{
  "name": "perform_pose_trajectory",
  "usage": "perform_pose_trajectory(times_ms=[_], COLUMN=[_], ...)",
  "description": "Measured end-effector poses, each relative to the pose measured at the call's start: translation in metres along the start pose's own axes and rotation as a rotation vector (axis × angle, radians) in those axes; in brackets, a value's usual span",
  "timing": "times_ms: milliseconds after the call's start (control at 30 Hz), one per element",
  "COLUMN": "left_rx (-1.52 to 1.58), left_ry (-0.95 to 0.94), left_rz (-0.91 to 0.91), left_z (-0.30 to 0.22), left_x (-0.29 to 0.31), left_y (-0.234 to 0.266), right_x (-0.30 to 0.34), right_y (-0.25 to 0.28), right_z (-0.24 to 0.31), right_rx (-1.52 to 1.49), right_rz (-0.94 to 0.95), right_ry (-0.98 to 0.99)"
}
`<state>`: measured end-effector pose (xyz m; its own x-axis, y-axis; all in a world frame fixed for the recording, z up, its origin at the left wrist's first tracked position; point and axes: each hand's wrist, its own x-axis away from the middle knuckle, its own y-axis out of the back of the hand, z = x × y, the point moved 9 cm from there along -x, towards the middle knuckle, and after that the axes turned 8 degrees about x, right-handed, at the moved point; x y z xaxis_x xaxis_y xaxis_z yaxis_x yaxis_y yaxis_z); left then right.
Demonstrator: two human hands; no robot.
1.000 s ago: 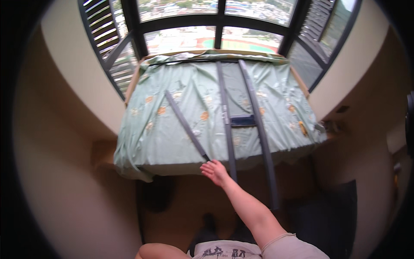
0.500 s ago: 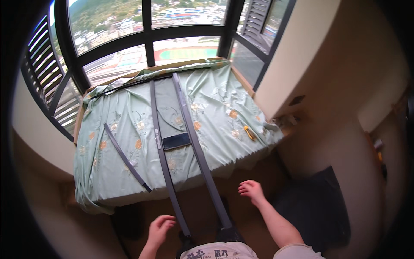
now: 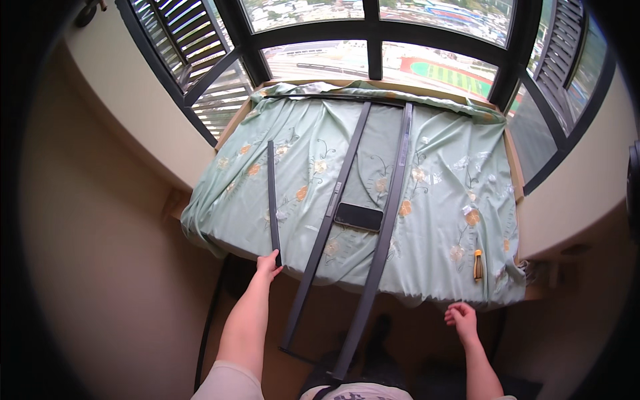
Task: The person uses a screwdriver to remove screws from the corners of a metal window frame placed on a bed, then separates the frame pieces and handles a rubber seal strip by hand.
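The left hand has reached the short strip, apparently pinching its end; lifting would need firmness. The right hand hangs empty, loosely open.

Bright, dark-framed windows with louvred panels at both sides, pale walls, brown floor.
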<state>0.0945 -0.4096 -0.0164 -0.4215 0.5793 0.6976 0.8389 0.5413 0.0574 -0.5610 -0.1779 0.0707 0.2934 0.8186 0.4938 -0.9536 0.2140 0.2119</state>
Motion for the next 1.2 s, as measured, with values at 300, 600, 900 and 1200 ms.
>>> perform_pose_trajectory(times_ms=[300, 600, 900, 1200], left_rx=[-0.317, -0.953, 0.198, -0.173], left_ry=[-0.148, -0.46, -0.165, -0.464], left_rz=[0.018, -0.424, 0.086, 0.037], left_z=[-0.053, -0.055, -0.058, -0.081], left_x=[0.013, 0.035, 0.03, 0.138], left_y=[-0.025, -0.084, -0.113, -0.16], right_x=[0.088, 0.044, -0.015, -0.031], right_y=[0.08, 0.14, 0.186, 0.176], right_z=[-0.092, -0.1, -0.114, -0.087], right_rx=[-0.126, -0.106, 0.006, -0.087], right_rz=[-0.059, 0.056, 0.244, 0.222], right_ry=[-0.336, -0.428, -0.485, -0.498])
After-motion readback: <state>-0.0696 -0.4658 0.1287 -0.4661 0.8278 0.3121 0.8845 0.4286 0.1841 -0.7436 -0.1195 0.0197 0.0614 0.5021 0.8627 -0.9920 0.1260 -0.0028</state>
